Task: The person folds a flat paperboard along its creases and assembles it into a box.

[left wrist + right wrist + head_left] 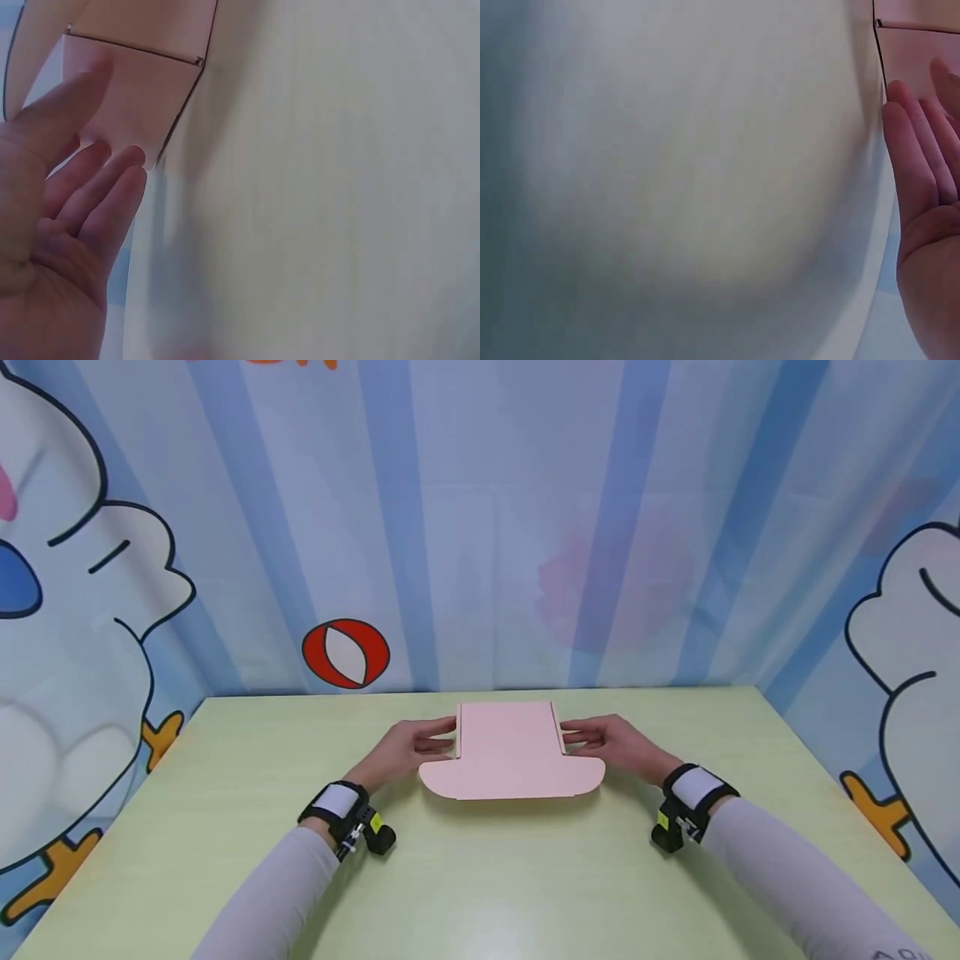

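A pink cardboard box (pixel 510 731) sits near the far edge of the table, its wide flap with rounded ends (pixel 513 778) pointing toward me. At its left side is my left hand (pixel 415 746), fingers fairly straight; in the left wrist view the thumb and fingertips lie against the pink side panel (pixel 139 94). On the opposite side my right hand (pixel 611 743) holds its fingers straight, the tips at the box's right side panel (pixel 915 56). The flap hides part of the box's front in the head view.
The pale yellow-green table (pixel 510 877) stretches out in front of the box. Behind it hangs a blue striped cloth backdrop (pixel 495 527) with printed cartoon figures and a red-and-white ball (pixel 346 653). Each wrist wears a strapped camera (pixel 378 835).
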A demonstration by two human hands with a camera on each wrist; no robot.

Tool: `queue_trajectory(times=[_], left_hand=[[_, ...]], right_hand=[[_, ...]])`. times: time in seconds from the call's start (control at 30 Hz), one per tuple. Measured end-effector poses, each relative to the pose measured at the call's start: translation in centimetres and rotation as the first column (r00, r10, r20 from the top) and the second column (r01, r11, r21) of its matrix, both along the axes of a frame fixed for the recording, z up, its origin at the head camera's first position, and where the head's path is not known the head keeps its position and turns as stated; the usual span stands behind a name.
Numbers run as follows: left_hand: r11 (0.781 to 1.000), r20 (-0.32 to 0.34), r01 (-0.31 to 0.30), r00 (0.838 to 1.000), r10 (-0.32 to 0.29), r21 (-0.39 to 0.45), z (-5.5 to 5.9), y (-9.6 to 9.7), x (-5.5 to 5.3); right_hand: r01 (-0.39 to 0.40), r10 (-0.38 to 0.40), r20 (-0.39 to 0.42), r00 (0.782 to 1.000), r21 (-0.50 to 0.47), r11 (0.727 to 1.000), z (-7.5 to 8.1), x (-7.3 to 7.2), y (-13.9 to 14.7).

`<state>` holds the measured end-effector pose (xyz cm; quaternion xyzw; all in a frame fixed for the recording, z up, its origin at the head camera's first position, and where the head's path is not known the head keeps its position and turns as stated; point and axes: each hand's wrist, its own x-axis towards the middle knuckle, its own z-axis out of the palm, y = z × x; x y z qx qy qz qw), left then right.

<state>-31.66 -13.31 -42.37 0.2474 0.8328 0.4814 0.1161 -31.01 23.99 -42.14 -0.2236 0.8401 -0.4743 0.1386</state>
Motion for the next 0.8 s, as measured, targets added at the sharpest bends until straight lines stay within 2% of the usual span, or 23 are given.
queue_trajectory(times=[0.2, 0.37, 0.67, 0.8], left_hand=[[0.998, 0.036, -0.017, 0.999, 0.015, 0.069, 0.0, 0.0, 0.4], [0.994, 0.073, -0.026, 0.997, 0.018, 0.102, 0.0, -0.2, 0.5], [0.993, 0.090, -0.023, 0.996, 0.012, 0.114, 0.1, -1.1, 0.8], [0.995, 0.080, -0.035, 0.996, 0.028, 0.093, 0.2, -1.2, 0.8]], right_hand=[[0.014, -0.012, 0.042, 0.999, -0.049, 0.999, -0.4, 0.3, -0.1], [0.043, -0.039, 0.072, 0.997, -0.060, 0.997, 0.0, 0.6, -0.2], [0.062, -0.046, 0.148, 0.988, -0.105, 0.993, 0.8, 1.1, -0.5], [0.073, -0.059, 0.151, 0.987, -0.092, 0.993, 1.0, 1.1, -0.8]])
